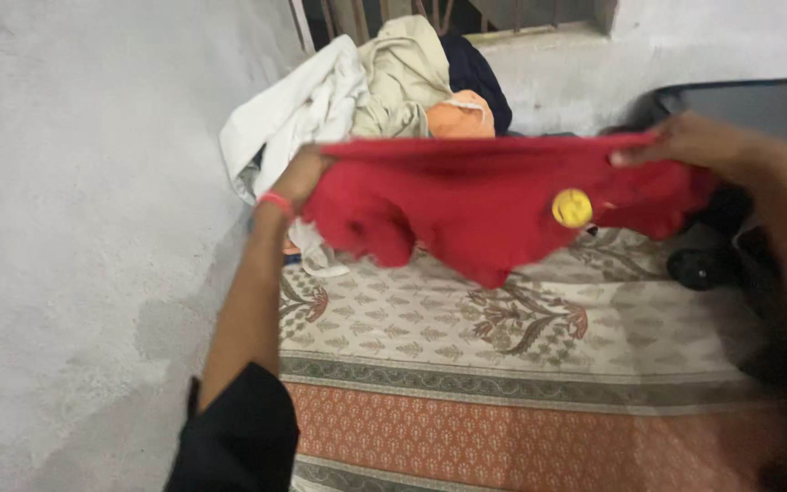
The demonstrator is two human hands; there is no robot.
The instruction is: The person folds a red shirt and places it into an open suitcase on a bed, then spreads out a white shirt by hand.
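Hanging limp: red garment (466,205), round yellow badge (572,208), crumpled hem.

A rough grey plastered wall (75,228) fills nine o'clock. At six o'clock a patterned bedspread (503,364) lies flat, cream with floral motifs and an orange border. At twelve o'clock what may be window bars (357,14) show above a pale ledge (548,41). Light is dim.
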